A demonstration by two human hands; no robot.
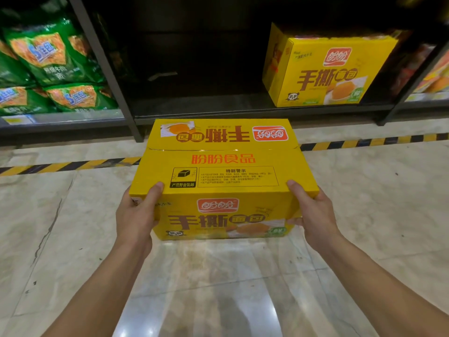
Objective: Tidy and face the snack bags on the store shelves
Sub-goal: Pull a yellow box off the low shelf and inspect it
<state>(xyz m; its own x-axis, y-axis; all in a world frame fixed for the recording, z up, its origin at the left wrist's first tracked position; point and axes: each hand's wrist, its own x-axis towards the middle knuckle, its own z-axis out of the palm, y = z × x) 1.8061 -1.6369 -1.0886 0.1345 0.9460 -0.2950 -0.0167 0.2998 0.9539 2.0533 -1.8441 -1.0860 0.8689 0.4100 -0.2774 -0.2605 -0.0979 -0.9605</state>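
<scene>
I hold a yellow cardboard box (222, 166) of bread snacks in front of me, above the floor, its printed front facing me. My left hand (136, 215) grips its near left corner, thumb on top. My right hand (312, 212) grips the near right corner the same way. A second yellow box (325, 71) of the same kind stands on the right part of the dark bottom shelf (206, 110). Green snack bags (48, 59) lie stacked on the shelf bay to the left.
A dark metal upright (109, 69) separates the green bags from the bottom shelf bay, whose left and middle are dark. Yellow-black hazard tape (364, 142) runs along the glossy tiled floor (218, 288) before the shelves. More orange packs (435, 79) show at far right.
</scene>
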